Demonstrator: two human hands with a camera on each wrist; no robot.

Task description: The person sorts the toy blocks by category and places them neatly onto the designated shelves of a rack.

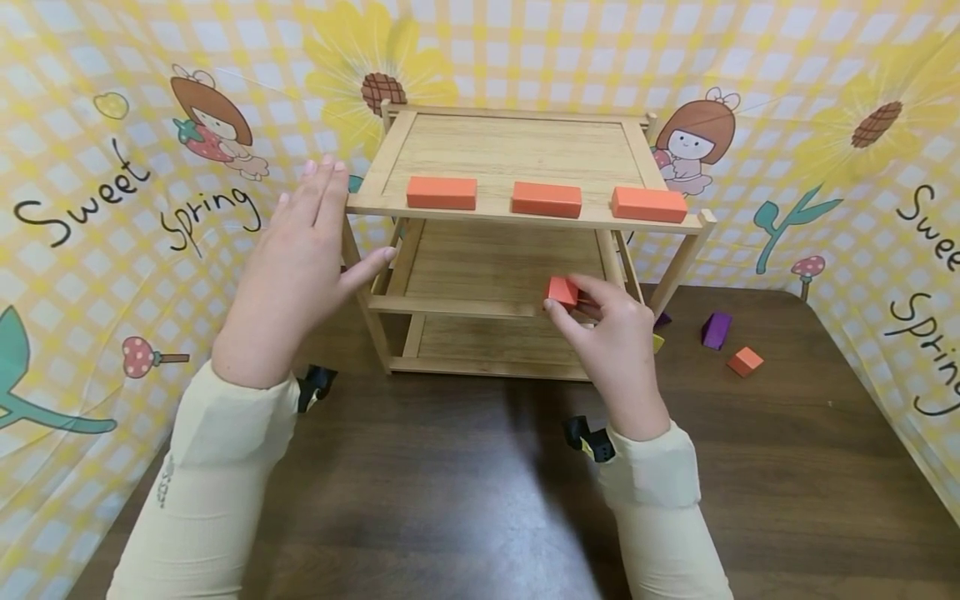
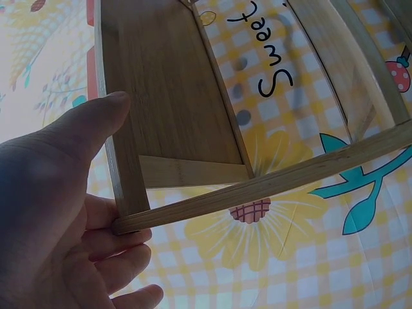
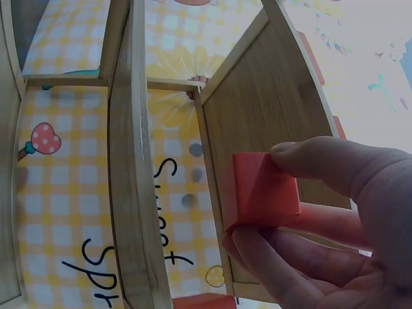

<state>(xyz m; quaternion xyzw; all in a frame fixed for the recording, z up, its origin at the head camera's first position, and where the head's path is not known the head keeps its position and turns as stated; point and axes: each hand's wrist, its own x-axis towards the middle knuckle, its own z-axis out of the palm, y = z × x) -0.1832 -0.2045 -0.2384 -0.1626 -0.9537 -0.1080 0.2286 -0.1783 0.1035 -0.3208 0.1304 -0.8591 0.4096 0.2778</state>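
Pinched between the thumb and fingers of my right hand (image 1: 618, 342) is a small orange-red block (image 1: 562, 292), held at the front of the middle shelf of a wooden rack (image 1: 472, 309). In the right wrist view, the block (image 3: 265, 190) overlaps the underside of the top shelf (image 3: 257, 96). My left hand (image 1: 292, 267) is beside the rack's left front corner, fingers extended and thumb spread. Its thumb (image 2: 96, 119) lies right at the top shelf's edge in the left wrist view. Three orange blocks, left (image 1: 441, 193), middle (image 1: 546, 200) and right (image 1: 648, 204), line the top shelf's front edge.
Right of the rack, a purple block (image 1: 717, 330) and an orange block (image 1: 745, 362) lie on the dark table (image 1: 450, 467). A yellow piece (image 1: 657, 342) shows by the rack's right side. Checked cloth (image 1: 510, 50) surrounds the table at the back and sides.
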